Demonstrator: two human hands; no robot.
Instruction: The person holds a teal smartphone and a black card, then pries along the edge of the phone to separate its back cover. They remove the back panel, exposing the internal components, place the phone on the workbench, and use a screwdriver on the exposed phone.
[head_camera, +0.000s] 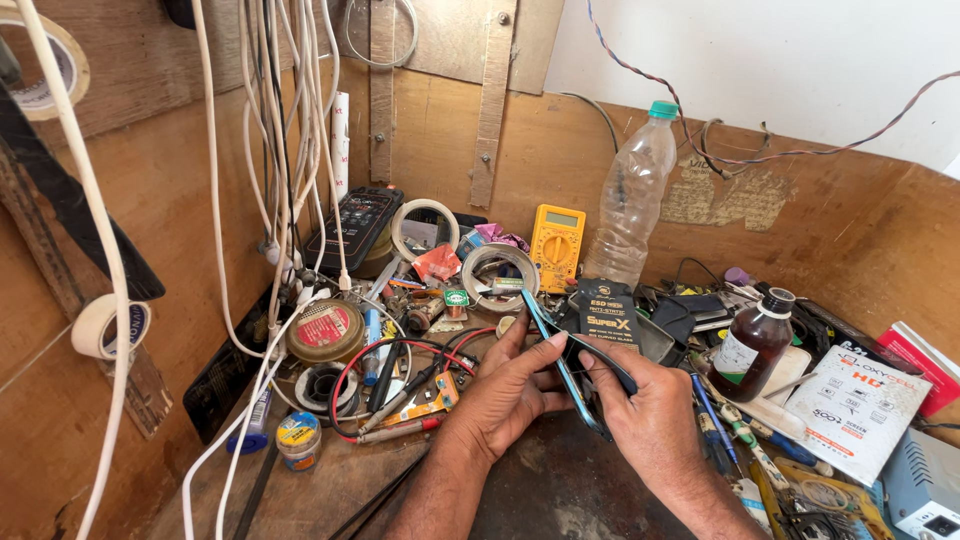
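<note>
Sitting at far left: round gold metal tin, shiny and flat. Pinching thin blue-edged flat phone at desk middle, left hand fingers pressed along its rim. Gripping other edge, right hand curled tight. Standing further right: small brown glass bottle.

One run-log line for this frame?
left hand: holds phone edge | right hand: grips phone | multimeter, water bottle behind

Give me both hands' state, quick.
Left hand: closed on the phone, thumb along its upper edge.
Right hand: closed on the same phone, gripping its lower end.
</note>
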